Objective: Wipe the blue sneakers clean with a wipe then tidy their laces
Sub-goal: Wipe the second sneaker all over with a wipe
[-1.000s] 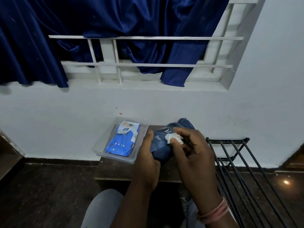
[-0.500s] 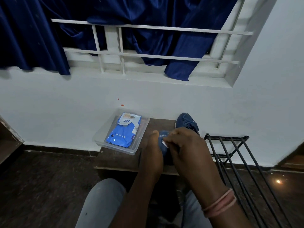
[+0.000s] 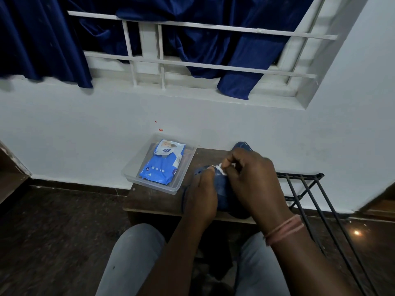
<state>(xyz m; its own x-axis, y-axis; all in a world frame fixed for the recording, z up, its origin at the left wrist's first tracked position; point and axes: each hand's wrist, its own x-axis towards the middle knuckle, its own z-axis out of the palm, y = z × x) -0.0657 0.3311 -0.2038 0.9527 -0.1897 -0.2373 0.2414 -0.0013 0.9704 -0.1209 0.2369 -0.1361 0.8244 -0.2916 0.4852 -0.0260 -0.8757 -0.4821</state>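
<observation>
One blue sneaker (image 3: 222,189) sits between my hands over the small wooden table (image 3: 154,199). My left hand (image 3: 202,195) grips its left side. My right hand (image 3: 252,178) pinches a small white wipe (image 3: 220,168) against the top of the shoe. Most of this sneaker is hidden by my hands. The second blue sneaker (image 3: 241,145) stands on the table behind my right hand, with only its far end showing.
A clear plastic tray (image 3: 132,174) holding a blue wipes pack (image 3: 162,163) sits on the table's left part against the white wall. A black metal rack (image 3: 307,193) stands to the right. My knees are below the table edge.
The held sneaker has come down from tilted up toward me to low over the table. My right hand with the wipe shifted to its top. The second sneaker came into view.
</observation>
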